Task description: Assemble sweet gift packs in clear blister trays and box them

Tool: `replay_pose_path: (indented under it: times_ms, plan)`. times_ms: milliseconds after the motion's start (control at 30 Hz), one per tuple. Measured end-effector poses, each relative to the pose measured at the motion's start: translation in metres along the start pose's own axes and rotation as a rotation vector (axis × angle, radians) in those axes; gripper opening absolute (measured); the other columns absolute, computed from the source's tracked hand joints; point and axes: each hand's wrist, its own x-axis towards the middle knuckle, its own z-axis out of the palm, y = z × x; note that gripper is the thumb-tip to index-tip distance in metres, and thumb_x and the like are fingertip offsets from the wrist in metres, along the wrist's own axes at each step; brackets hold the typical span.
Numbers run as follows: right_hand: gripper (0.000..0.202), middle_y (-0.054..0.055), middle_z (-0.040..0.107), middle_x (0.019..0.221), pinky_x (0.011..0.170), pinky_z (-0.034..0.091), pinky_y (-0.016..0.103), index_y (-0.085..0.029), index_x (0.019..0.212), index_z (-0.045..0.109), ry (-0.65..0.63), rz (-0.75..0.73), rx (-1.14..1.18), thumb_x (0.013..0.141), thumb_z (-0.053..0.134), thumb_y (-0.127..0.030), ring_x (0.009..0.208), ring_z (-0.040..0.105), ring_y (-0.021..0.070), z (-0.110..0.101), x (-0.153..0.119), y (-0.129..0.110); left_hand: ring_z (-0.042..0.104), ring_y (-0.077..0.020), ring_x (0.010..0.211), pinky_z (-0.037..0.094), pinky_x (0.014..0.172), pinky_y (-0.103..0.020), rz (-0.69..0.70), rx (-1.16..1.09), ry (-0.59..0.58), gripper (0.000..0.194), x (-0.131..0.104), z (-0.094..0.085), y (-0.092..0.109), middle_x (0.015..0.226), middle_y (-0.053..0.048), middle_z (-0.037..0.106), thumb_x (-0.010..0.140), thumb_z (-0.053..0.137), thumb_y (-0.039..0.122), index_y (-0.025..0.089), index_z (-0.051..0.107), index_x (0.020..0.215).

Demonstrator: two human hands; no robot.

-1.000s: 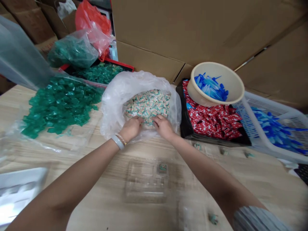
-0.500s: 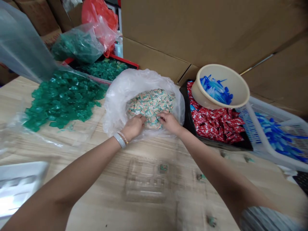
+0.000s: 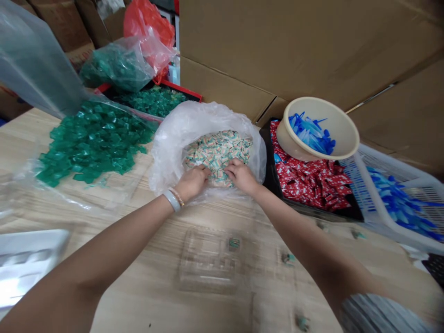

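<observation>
A white plastic bag (image 3: 166,138) lies open with its rim rolled out, full of small patterned packets (image 3: 218,148) in green, peach and white. At the bag's near left side my left hand (image 3: 194,180), with a pale bangle and a beaded bracelet at the wrist, has its fingers curled together among the packets. My right hand (image 3: 242,175) is on the other side, thumb and fingers pinched at the packets. What either hand pinches is too small to make out. Below the hands, a clear plastic tray (image 3: 208,261) holds one small packet (image 3: 234,243) in its upper right compartment.
Green translucent pieces (image 3: 93,138) are heaped at left, near a white tray (image 3: 31,259). At right, a cream bowl (image 3: 350,134) of blue pieces sits over a black bin of red packets (image 3: 312,182), beside a white basket (image 3: 381,208). Cardboard (image 3: 236,83) stands behind.
The view has shifted slightly. Both hands stay at the packets in the bag, with only small finger movement; the tray and its packet look unchanged.
</observation>
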Motion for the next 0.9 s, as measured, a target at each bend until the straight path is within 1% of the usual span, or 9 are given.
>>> replay_pose_path:
  times_ms: [100, 233, 333, 433, 567, 667, 733, 800, 900]
  plan:
    - [0.025, 0.006, 0.054, 0.089, 0.078, 0.038, 0.029, -0.020, 0.085, 0.066, 0.005, -0.049, -0.095, 0.085, 0.041, -0.022, 0.086, 0.048, 0.0176, -0.003, 0.000, -0.004, 0.056, -0.0184, 0.084, 0.042, 0.073, -0.027, -0.013, 0.001, -0.015, 0.020, 0.001, 0.000, 0.000, 0.093, -0.008, 0.058, 0.080, 0.045, 0.018, 0.014, 0.059, 0.094]
    - [0.028, 0.007, 0.056, 0.090, 0.078, 0.035, 0.032, -0.021, 0.091, 0.065, -0.109, -0.183, -0.221, 0.088, 0.037, -0.024, 0.090, 0.046, 0.0202, -0.006, -0.003, -0.008, 0.056, -0.0180, 0.080, 0.042, 0.070, -0.026, -0.025, -0.014, -0.022, 0.019, 0.001, -0.001, 0.001, 0.093, -0.008, 0.059, 0.080, 0.046, 0.018, 0.014, 0.060, 0.092]
    - [0.027, 0.008, 0.057, 0.091, 0.077, 0.035, 0.033, -0.019, 0.095, 0.063, -0.161, -0.256, -0.254, 0.088, 0.039, -0.027, 0.091, 0.045, 0.0210, -0.009, -0.001, -0.007, 0.057, -0.0178, 0.077, 0.042, 0.068, -0.026, -0.019, -0.016, -0.005, 0.020, 0.000, -0.001, 0.001, 0.092, -0.008, 0.059, 0.079, 0.045, 0.017, 0.014, 0.060, 0.092]
    - [0.023, 0.007, 0.058, 0.088, 0.078, 0.035, 0.033, -0.017, 0.089, 0.064, -0.222, -0.296, -0.252, 0.086, 0.044, -0.028, 0.089, 0.047, 0.0200, -0.013, 0.008, -0.005, 0.057, -0.0179, 0.077, 0.041, 0.067, -0.026, -0.008, -0.021, -0.001, 0.020, 0.000, 0.000, -0.001, 0.092, -0.008, 0.060, 0.079, 0.045, 0.018, 0.014, 0.060, 0.092]
    - [0.015, 0.006, 0.059, 0.085, 0.075, 0.037, 0.031, -0.019, 0.081, 0.063, -0.290, -0.309, -0.242, 0.082, 0.050, -0.025, 0.086, 0.049, 0.0193, -0.016, 0.021, -0.008, 0.056, -0.0182, 0.078, 0.041, 0.068, -0.026, -0.006, -0.020, -0.012, 0.022, 0.001, 0.001, -0.002, 0.094, -0.009, 0.060, 0.078, 0.045, 0.017, 0.013, 0.060, 0.094]
    - [0.011, 0.008, 0.060, 0.089, 0.072, 0.037, 0.031, -0.019, 0.081, 0.063, -0.285, -0.289, -0.311, 0.077, 0.054, -0.024, 0.088, 0.049, 0.0215, -0.016, 0.024, -0.014, 0.056, -0.0179, 0.080, 0.041, 0.070, -0.026, -0.024, -0.019, -0.015, 0.023, 0.002, 0.002, -0.001, 0.095, -0.009, 0.060, 0.077, 0.045, 0.016, 0.013, 0.060, 0.094]
    - [0.011, 0.008, 0.060, 0.089, 0.071, 0.038, 0.031, -0.018, 0.079, 0.063, -0.274, -0.262, -0.328, 0.076, 0.053, -0.022, 0.088, 0.050, 0.0220, -0.014, 0.024, -0.016, 0.056, -0.0177, 0.081, 0.041, 0.070, -0.026, -0.036, -0.019, -0.018, 0.024, 0.002, 0.002, 0.000, 0.096, -0.009, 0.060, 0.077, 0.044, 0.015, 0.013, 0.060, 0.095]
    - [0.013, 0.007, 0.061, 0.084, 0.073, 0.038, 0.030, -0.018, 0.077, 0.064, -0.270, -0.238, -0.284, 0.077, 0.051, -0.021, 0.086, 0.051, 0.0205, -0.013, 0.024, -0.011, 0.056, -0.0180, 0.082, 0.041, 0.071, -0.026, -0.033, -0.016, -0.013, 0.024, 0.002, 0.003, 0.000, 0.096, -0.009, 0.060, 0.078, 0.044, 0.015, 0.013, 0.060, 0.095]
    - [0.014, 0.005, 0.060, 0.079, 0.075, 0.039, 0.028, -0.017, 0.078, 0.066, -0.281, -0.230, -0.138, 0.078, 0.052, -0.019, 0.081, 0.053, 0.0170, -0.013, 0.025, 0.003, 0.056, -0.0187, 0.084, 0.041, 0.071, -0.026, -0.013, -0.013, -0.003, 0.024, 0.001, 0.003, -0.001, 0.097, -0.010, 0.060, 0.078, 0.044, 0.015, 0.013, 0.060, 0.095]
